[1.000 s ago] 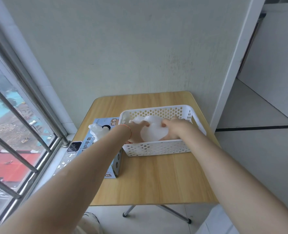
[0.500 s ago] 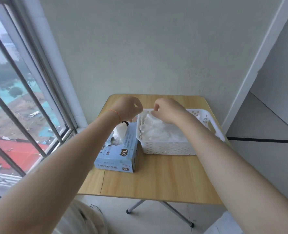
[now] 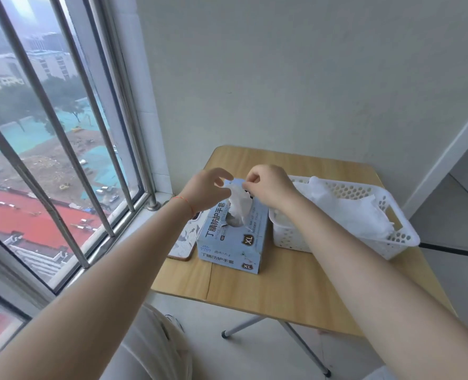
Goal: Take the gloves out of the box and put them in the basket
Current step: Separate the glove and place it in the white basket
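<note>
White thin disposable glove (image 3: 238, 204), half out of the pale-blue cardboard glove box (image 3: 234, 237) on the wooden counter (image 3: 282, 292), pinched by left hand (image 3: 206, 192) and right hand (image 3: 268, 186); risk: tearing, lifting box, short of white perforated plastic basket (image 3: 400, 239).

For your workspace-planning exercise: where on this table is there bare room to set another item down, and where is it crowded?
Free: the near strip of the table in front of the glove box and white basket, and the far strip by the wall. Crowded: the left-middle, where the phone, glove box and basket sit side by side, both hands above the box.
</note>
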`<state>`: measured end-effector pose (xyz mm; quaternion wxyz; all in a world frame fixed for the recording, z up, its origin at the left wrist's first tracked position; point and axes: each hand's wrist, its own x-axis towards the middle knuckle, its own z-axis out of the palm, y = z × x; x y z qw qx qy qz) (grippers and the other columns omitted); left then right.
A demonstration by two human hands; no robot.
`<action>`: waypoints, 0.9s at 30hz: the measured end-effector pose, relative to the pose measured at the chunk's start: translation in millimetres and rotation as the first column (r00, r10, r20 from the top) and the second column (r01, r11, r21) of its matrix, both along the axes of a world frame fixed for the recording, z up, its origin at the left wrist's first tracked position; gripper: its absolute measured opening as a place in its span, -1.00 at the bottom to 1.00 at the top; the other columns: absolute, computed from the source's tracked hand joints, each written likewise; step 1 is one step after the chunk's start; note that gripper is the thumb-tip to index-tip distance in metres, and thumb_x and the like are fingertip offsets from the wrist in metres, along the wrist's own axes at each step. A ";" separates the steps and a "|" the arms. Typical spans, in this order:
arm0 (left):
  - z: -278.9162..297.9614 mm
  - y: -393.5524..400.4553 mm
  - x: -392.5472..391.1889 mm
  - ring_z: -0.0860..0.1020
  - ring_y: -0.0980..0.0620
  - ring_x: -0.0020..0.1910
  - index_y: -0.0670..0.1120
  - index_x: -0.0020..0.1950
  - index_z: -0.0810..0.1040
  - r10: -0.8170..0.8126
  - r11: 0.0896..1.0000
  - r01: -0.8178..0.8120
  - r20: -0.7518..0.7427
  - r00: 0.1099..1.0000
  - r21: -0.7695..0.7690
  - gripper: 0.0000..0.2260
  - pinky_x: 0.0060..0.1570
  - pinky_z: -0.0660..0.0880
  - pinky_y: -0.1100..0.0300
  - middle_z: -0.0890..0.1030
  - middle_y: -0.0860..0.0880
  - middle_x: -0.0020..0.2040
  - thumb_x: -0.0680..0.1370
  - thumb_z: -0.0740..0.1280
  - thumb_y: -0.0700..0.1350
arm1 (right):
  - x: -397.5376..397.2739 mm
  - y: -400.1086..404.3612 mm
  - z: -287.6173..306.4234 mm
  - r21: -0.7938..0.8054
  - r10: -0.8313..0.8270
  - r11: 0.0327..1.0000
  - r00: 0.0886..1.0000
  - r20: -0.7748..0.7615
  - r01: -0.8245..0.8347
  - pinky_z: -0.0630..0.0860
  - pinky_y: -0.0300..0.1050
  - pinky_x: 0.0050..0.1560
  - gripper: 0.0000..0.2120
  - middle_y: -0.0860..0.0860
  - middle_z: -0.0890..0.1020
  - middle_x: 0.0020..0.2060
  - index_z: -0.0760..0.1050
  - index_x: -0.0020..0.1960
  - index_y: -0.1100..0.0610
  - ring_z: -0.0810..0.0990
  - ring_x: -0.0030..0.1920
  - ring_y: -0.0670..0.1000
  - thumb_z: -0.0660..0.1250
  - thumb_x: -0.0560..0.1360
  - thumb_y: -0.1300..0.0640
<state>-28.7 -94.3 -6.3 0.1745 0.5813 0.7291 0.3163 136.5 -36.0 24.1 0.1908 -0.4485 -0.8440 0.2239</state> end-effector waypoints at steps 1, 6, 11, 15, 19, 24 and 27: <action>-2.2 0.4 1.0 0.51 0.06 -0.17 0.05 0.20 0.58 0.006 1.000 -0.006 0.028 1.000 0.009 -0.71 -0.12 0.50 0.21 0.56 -0.02 0.05 0.50 0.38 -0.16 | 1.7 0.7 3.8 0.003 -0.003 1.000 1.000 -0.019 0.003 0.55 -0.05 -0.08 -0.88 -0.02 0.63 -0.16 0.59 -0.10 0.16 0.61 -0.09 0.03 0.35 0.51 0.11; -6.7 0.3 9.6 0.56 0.05 -0.10 0.06 -0.08 0.61 0.058 0.994 -0.052 -0.068 0.996 0.091 -0.95 -0.07 0.49 0.17 0.61 0.02 -0.02 0.52 0.39 -0.09 | -0.8 -10.8 -5.1 -0.076 0.064 0.996 0.982 0.177 -0.051 0.37 -0.12 -0.27 -0.62 0.01 0.56 -0.29 0.52 -0.22 0.15 0.48 -0.30 0.01 0.44 0.40 -0.19; -2.7 1.3 14.9 0.54 0.07 -0.13 0.03 -0.12 0.60 0.110 0.961 -0.091 -0.057 0.992 0.260 -0.95 -0.09 0.46 0.20 0.50 0.02 -0.02 0.54 0.38 -0.10 | -3.0 -10.0 -23.5 0.019 -0.023 1.000 0.995 0.097 0.021 0.38 -0.13 -0.31 -0.74 -0.01 0.59 -0.31 0.51 -0.25 0.14 0.55 -0.24 0.05 0.25 0.52 0.02; 8.0 2.0 12.3 0.52 0.09 -0.12 0.03 -0.07 0.58 0.109 0.939 -0.105 0.006 0.994 0.327 -0.97 -0.04 0.43 0.23 0.49 0.00 0.02 0.55 0.37 -0.10 | -0.9 1.2 -5.9 0.065 -0.042 0.997 0.999 -0.032 0.044 0.49 -0.10 -0.19 -0.78 0.02 0.64 -0.21 0.58 -0.16 0.16 0.57 -0.20 0.00 0.27 0.55 0.07; 7.5 2.5 8.0 0.47 0.05 0.02 0.00 0.26 0.50 0.068 0.989 -0.072 0.035 0.997 0.133 -0.68 0.07 0.38 0.24 0.48 -0.07 0.16 0.52 0.41 -0.07 | -0.5 7.3 9.2 0.094 -0.024 0.995 0.993 -0.117 0.035 0.45 -0.18 -0.18 -0.84 -0.08 0.61 -0.22 0.57 -0.19 0.09 0.57 -0.17 -0.05 0.35 0.53 0.07; -7.1 -3.9 11.5 0.42 0.01 0.21 0.01 0.47 0.31 0.019 1.000 -0.019 0.056 0.998 0.000 -0.35 0.19 0.35 0.19 0.39 -0.12 0.35 0.45 0.49 0.04 | -1.2 5.5 0.9 -0.004 -0.012 1.000 0.999 -0.044 0.012 0.44 -0.16 -0.16 -0.84 -0.03 0.59 -0.19 0.57 -0.11 0.17 0.55 -0.16 -0.02 0.38 0.51 0.07; -16.3 -4.8 19.1 0.37 -0.08 0.37 0.02 0.57 0.11 0.000 0.995 0.007 0.070 0.998 -0.100 -0.10 0.26 0.36 0.07 0.27 -0.11 0.47 0.38 0.54 0.14 | -2.2 1.2 -6.2 -0.056 0.001 0.998 0.997 -0.072 -0.005 0.52 -0.09 -0.14 -0.81 0.03 0.63 -0.19 0.54 -0.08 0.18 0.61 -0.14 0.04 0.34 0.54 0.05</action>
